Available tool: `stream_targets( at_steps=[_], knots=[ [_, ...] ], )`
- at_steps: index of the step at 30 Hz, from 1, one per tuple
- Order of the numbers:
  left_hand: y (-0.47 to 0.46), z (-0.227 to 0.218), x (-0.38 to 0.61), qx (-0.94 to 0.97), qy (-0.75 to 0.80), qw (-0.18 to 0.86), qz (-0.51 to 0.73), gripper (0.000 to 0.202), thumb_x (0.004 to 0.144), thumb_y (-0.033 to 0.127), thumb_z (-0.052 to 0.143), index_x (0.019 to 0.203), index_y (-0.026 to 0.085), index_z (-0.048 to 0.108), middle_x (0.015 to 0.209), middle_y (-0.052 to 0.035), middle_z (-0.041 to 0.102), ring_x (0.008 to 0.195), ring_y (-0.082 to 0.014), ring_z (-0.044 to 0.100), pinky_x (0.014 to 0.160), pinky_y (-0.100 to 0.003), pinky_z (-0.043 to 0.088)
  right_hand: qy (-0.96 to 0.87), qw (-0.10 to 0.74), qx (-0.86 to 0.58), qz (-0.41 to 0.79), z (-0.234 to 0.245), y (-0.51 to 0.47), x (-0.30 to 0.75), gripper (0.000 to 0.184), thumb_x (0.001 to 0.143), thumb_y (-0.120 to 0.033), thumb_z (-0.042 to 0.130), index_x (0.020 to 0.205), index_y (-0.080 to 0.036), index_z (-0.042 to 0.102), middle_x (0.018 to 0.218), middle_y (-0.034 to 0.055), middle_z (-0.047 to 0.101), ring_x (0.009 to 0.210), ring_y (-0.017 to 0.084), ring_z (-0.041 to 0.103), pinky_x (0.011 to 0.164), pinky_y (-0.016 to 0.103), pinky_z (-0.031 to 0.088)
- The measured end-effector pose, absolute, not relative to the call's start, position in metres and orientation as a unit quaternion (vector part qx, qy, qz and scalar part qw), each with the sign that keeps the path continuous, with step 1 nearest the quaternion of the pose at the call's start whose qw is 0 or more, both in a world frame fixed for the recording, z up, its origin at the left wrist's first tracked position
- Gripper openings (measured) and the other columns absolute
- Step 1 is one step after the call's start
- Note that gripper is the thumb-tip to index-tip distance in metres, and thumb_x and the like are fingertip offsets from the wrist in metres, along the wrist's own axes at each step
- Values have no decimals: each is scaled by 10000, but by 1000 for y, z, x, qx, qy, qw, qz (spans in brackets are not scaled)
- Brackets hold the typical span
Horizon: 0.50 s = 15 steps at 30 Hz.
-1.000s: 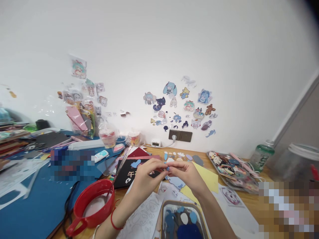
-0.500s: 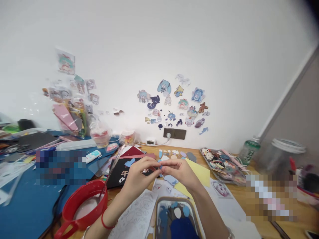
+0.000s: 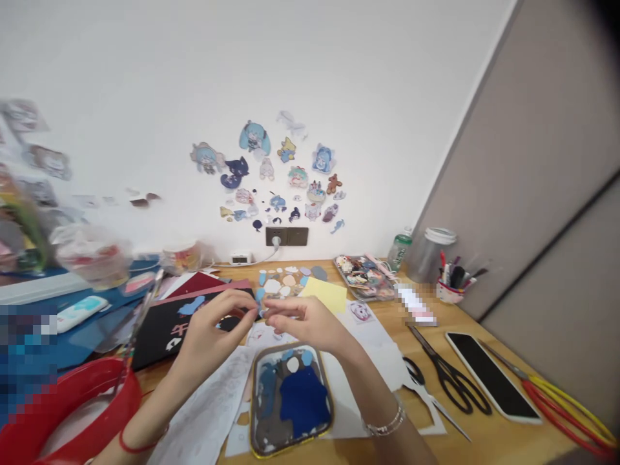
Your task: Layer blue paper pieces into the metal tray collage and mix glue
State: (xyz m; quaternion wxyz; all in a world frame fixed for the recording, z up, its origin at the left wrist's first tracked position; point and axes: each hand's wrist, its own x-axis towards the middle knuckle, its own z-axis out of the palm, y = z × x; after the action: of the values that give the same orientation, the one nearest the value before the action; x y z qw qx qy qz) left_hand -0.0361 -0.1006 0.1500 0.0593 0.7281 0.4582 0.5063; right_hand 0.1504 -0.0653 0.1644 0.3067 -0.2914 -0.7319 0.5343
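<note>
My left hand [image 3: 213, 332] and my right hand [image 3: 303, 323] meet above the wooden desk, fingertips pinched together on a tiny blue paper piece [image 3: 261, 312] between them. Below them lies a small gold-rimmed tray [image 3: 256, 445] holding blue and white paper cut-outs. More cut-out pieces [image 3: 285, 281] lie in rows beyond my hands, next to a yellow sheet [image 3: 327, 294]. A black card [image 3: 159, 329] with a blue shape on it lies under my left hand.
A red bowl [image 3: 72, 407] with a stick in it stands at the front left. Black scissors [image 3: 443, 374], a phone [image 3: 489, 374] and red-yellow scissors [image 3: 562, 403] lie to the right. A sticker tray [image 3: 363, 278], bottle, jar and pen cup stand at the back right. Stickers cover the wall.
The view has swung to the right, bringing scissors, phone and pen cup into sight. My hands stay pinched together on the small blue piece, now slightly lower over the tray.
</note>
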Motion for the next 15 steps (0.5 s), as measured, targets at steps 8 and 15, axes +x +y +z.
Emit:
stream_targets(
  at_steps=[8, 15],
  knots=[
    [-97, 141, -38, 699, 501, 164, 484, 191, 775, 393, 533, 752, 204, 549, 980, -50, 629, 858, -188, 599, 690, -248, 515, -682, 75, -712, 149, 109, -104, 307, 398, 846, -244, 449, 1203, -81, 509, 1210, 189, 527, 1134, 266, 477, 927, 379, 369],
    [-95, 138, -37, 702, 515, 152, 467, 219, 746, 446, 530, 782, 233, 561, 949, -36, 625, 835, -199, 596, 654, -250, 510, -513, 24, -858, 30, 72, -108, 434, 179, 854, -250, 523, 967, -128, 589, 997, 64, 621, 927, 170, 581, 840, 365, 442]
  ],
)
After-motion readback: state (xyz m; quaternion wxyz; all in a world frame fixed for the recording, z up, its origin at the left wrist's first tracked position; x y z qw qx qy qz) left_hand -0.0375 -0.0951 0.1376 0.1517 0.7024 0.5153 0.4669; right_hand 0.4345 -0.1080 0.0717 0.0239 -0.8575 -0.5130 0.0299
